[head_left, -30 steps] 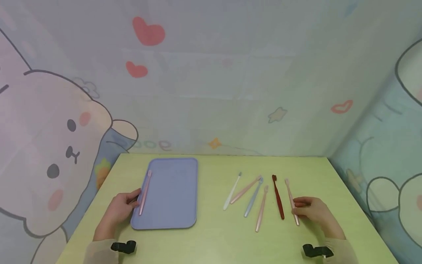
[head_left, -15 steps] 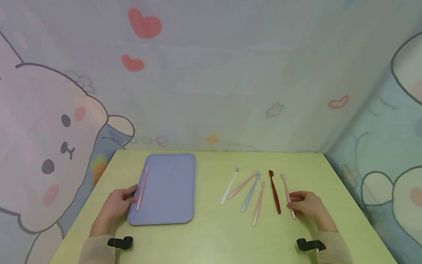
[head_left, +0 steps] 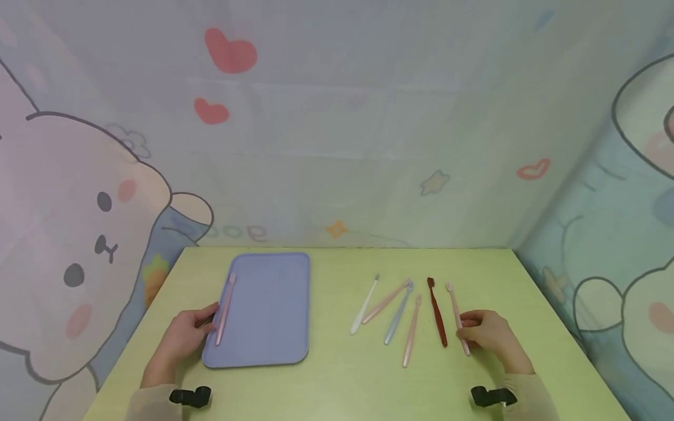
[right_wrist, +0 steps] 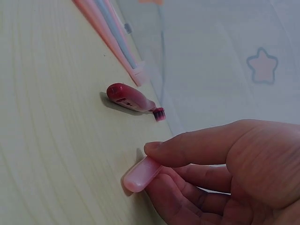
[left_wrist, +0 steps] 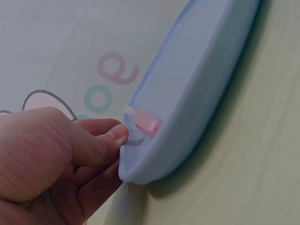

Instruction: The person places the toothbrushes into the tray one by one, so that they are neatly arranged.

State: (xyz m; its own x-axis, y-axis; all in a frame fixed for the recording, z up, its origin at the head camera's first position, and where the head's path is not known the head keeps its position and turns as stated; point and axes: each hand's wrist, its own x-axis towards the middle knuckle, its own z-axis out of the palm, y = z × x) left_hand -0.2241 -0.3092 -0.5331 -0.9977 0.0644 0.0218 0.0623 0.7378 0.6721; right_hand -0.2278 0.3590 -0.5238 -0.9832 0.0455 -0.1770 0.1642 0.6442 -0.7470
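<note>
My left hand point(head_left: 184, 338) pinches the left rim of a lavender tray point(head_left: 268, 310) between thumb and fingers; the left wrist view shows the thumb on the tray's edge point(left_wrist: 140, 164). Inside the tray, along that side, lies a pink toothbrush point(head_left: 225, 310). At the right, my right hand point(head_left: 487, 334) pinches another pink toothbrush point(head_left: 457, 313) by its handle, thumb on one side and fingers on the other. Its handle end point(right_wrist: 143, 174) shows in the right wrist view, close to the tabletop. To the left of it lies a dark red toothbrush point(head_left: 437, 313).
Left of the red one lie a pink toothbrush point(head_left: 412, 333), a light blue toothbrush point(head_left: 398, 314), a second pink toothbrush point(head_left: 384, 303) and a white toothbrush point(head_left: 364, 305). The yellow-green table point(head_left: 326, 386) meets a cartoon-printed cloth point(head_left: 326, 117) at the back and sides.
The head view has shifted slightly. Both hands keep their holds on the tray and the pink toothbrush, with no clear movement of either.
</note>
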